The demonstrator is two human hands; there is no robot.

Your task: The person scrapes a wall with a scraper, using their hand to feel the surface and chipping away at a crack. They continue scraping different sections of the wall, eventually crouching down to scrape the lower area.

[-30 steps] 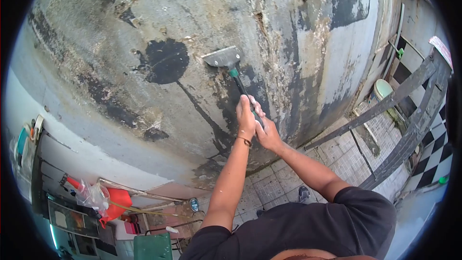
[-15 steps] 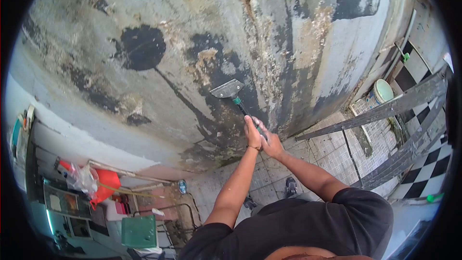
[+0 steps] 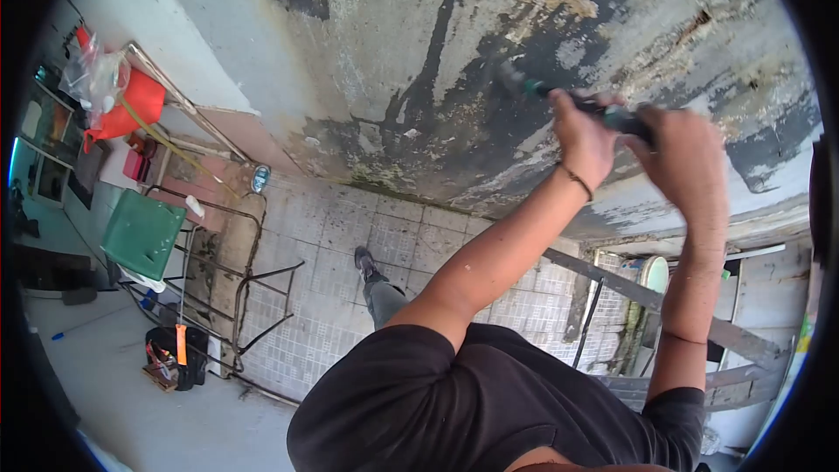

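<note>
Both hands grip a wall scraper with a dark handle and green fittings. My left hand (image 3: 581, 138) is wrapped round the scraper handle (image 3: 622, 117) nearer the blade, a dark band on its wrist. My right hand (image 3: 689, 157) closes over the rear end of the handle, slightly blurred. The scraper's blade end (image 3: 511, 77) is smeared by motion and overlaps a dark patch of the stained wall (image 3: 384, 52). Flaking paint and rough, pitted plaster surround that patch.
Left, a green plastic chair (image 3: 142, 233) stands by a metal frame (image 3: 271, 323) and a black bucket of tools (image 3: 175, 357). A red funnel-shaped thing (image 3: 131, 107) hangs near the wall. A wooden beam (image 3: 638, 290) and a white pail (image 3: 654, 274) are right, above the tiled floor (image 3: 336, 210).
The view has swung, so the wall fills less of it and more floor shows. My hands and scraper have moved up and right in view; my right arm is now raised with the elbow bent.
</note>
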